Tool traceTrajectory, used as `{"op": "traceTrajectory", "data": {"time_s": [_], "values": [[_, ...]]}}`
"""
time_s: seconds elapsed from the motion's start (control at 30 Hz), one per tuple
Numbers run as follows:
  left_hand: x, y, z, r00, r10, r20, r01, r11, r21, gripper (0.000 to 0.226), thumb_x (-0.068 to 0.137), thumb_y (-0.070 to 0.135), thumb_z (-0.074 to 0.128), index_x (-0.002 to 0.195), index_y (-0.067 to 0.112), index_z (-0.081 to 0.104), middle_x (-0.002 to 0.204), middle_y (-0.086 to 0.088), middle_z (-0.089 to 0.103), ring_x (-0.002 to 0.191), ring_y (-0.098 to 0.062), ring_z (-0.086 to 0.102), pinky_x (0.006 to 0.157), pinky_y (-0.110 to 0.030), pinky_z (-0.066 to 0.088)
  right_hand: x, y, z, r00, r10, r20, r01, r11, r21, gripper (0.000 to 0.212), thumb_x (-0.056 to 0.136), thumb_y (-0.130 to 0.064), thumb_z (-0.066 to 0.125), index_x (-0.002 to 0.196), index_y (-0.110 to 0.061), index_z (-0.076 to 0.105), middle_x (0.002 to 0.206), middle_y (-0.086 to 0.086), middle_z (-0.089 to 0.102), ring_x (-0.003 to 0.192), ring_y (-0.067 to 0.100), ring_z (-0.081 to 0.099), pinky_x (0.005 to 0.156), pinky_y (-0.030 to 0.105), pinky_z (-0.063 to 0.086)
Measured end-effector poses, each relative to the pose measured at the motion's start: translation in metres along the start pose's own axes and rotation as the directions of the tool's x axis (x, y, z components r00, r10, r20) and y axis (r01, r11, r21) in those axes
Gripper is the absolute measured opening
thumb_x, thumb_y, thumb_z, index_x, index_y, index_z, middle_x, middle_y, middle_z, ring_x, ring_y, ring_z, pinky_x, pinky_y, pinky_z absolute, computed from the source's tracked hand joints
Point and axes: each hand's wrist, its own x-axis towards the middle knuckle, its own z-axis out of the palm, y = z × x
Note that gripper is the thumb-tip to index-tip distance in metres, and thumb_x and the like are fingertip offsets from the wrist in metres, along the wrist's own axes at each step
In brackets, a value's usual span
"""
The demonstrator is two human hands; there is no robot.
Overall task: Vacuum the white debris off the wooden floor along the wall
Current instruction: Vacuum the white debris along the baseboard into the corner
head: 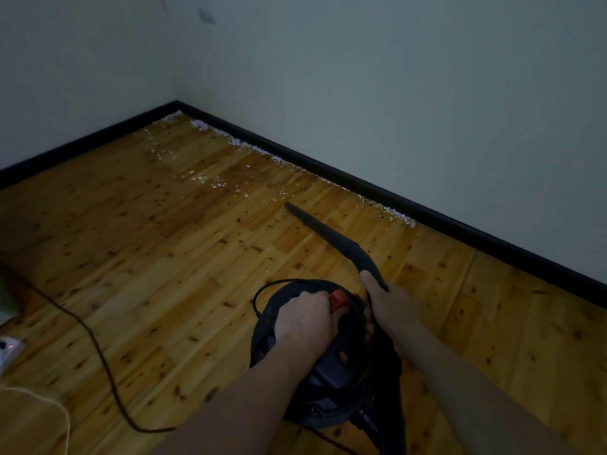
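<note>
Room was pretty dim, so details were a bit murky. The left hand (pixel 303 318) was curled over the top of the vacuum (pixel 323 359), gripping what looked like its handle, right next to the red switch (pixel 339 300). The right hand (pixel 389 307) was wrapped around the near end of the nozzle (pixel 331 236), thumb on top, so both hands were clamped on something and sat close together over the vacuum, not touching as far as I could tell. The vacuum was a round black canister sitting on the floor (pixel 164 257) near the bottom middle. The nozzle ran from the right hand toward the far left, narrowing down to a tip that sat just short of the debris (pixel 210 180). That white stuff was scattered in a patch out on the boards beyond the tip, piled up in the far corner, and strung in a thin line along the baseboard (pixel 460 221) of the right wall (pixel 394 93). The boards near the right, closer than where the line ended, looked clean. A dark cord (pixel 98 349) snaked across the floor on the left and looped round the vacuum's top. A white power strip (pixel 8 351) poked in at the left edge, with a thin pale cord (pixel 64 418) curving below it.
</note>
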Motion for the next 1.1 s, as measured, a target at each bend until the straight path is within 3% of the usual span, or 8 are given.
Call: {"op": "traceTrajectory", "data": {"time_s": [0.13,0.37,1.1], "values": [[0.006,0.0,-0.002,1.0,-0.029,-0.002,0.029,0.999,0.017,0.041,0.104,0.058,0.046,0.098,0.02,0.061,0.095,-0.004,0.067,0.082,-0.027,0.067,0.061,-0.036,0.044,0.004,-0.002,-0.002,1.0,-0.012,0.017,0.012,1.0,-0.016,0.052,0.106,-0.047,0.054,0.069,-0.009,0.053,0.05,0.004,0.051,0.037,0.016,0.048,0.038,0.022,0.041],[0.017,-0.011,-0.002,0.998,-0.057,-0.038,0.059,0.997,0.041,0.047,0.1,0.066,0.046,0.101,0.022,0.063,0.094,-0.002,0.068,0.083,-0.026,0.068,0.061,-0.035,0.045,0.018,-0.001,-0.007,0.997,-0.023,0.076,0.021,0.999,0.029,0.052,0.106,-0.047,0.053,0.069,-0.01,0.051,0.052,0.006,0.048,0.041,0.02,0.047,0.044,0.029,0.043],[0.05,-0.018,0.0,0.999,-0.024,-0.047,0.023,0.999,-0.023,0.048,0.097,0.069,0.049,0.101,0.024,0.066,0.098,0.0,0.069,0.087,-0.025,0.068,0.065,-0.036,0.047,0.038,-0.004,-0.018,0.997,-0.019,-0.077,0.018,1.0,-0.008,0.058,0.105,-0.052,0.051,0.065,-0.01,0.051,0.049,0.003,0.051,0.043,0.019,0.052,0.042,0.028,0.045]]}}
